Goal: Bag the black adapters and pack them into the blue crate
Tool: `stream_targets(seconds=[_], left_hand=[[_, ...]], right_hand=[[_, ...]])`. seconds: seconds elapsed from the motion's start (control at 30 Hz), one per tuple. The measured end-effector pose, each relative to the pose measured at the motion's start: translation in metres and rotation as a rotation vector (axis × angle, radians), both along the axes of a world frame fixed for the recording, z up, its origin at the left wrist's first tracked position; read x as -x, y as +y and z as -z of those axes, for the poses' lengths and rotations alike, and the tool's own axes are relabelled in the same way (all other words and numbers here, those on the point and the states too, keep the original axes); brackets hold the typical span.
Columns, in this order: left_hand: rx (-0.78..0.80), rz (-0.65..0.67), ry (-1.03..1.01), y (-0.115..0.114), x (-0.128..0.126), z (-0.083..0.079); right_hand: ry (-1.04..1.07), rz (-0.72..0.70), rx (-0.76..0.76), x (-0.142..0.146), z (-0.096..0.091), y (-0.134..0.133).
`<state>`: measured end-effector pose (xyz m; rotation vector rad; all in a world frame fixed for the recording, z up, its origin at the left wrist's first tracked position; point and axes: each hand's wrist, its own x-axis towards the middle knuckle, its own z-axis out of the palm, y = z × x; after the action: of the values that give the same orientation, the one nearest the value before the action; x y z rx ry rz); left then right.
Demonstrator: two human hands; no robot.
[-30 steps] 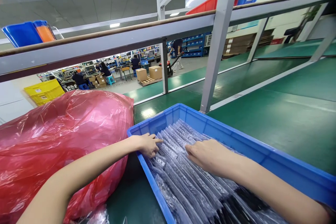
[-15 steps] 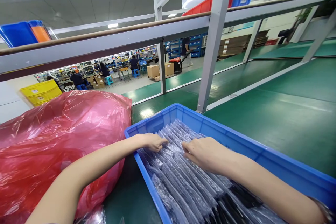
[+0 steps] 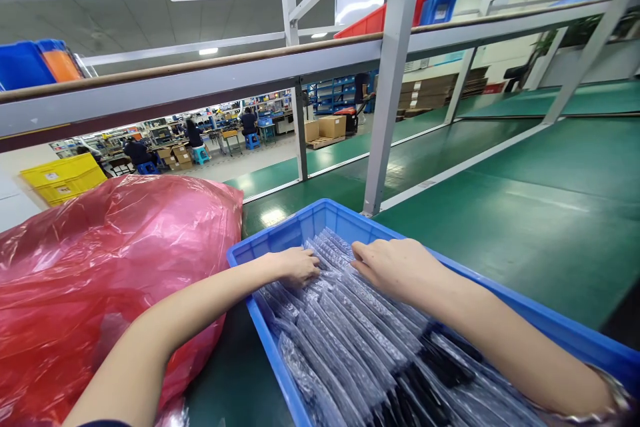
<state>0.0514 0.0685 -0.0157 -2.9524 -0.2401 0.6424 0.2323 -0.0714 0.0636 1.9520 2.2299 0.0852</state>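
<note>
At the near edge, a shiny bracelet [image 3: 607,395] is worn on the right wrist. In the middle, a row of clear plastic packets [image 3: 345,330] is packed upright and leaning inside a blue tub [image 3: 327,215]; black contents [image 3: 415,397] are seen through the wrapping at the near end. The left hand [image 3: 300,267] is laid over the packets by the tub's left side, its fingers bent; whether a packet is pinched in that grip cannot be told. The right hand [image 3: 387,263] is held over the farther packets with its fingers curled and its thumb drawn close to them; whether anything is held in that grip cannot be told either.

To the left of the tub, a big red plastic bag [image 3: 125,267] is spread, its surface creased. Both are carried by a green table [image 3: 540,213]. Behind the tub, a grey post [image 3: 387,93] is set upright. Yellow crates [image 3: 63,180] are stacked beyond the bag. Farther off, cardboard boxes [image 3: 331,127] are placed on a pallet [image 3: 325,142], and people are seated on stools [image 3: 253,141].
</note>
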Motion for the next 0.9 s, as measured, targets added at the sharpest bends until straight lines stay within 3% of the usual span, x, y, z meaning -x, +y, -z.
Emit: stream_targets(seconds=[0.23, 0.6, 0.9], left_hand=[[0.018, -0.16, -0.047, 0.007, -0.018, 0.011], [-0.044, 0.007, -0.059, 0.008, -0.037, 0.013], [0.053, -0.135, -0.088, 0.019, -0.064, 0.031]], right_hand=[[-0.003, 0.022, 0.008, -0.001, -0.003, -0.001], [-0.012, 0.051, 0.04, 0.0, -0.005, 0.0], [-0.03, 0.071, 0.054, -0.006, 0.001, 0.002]])
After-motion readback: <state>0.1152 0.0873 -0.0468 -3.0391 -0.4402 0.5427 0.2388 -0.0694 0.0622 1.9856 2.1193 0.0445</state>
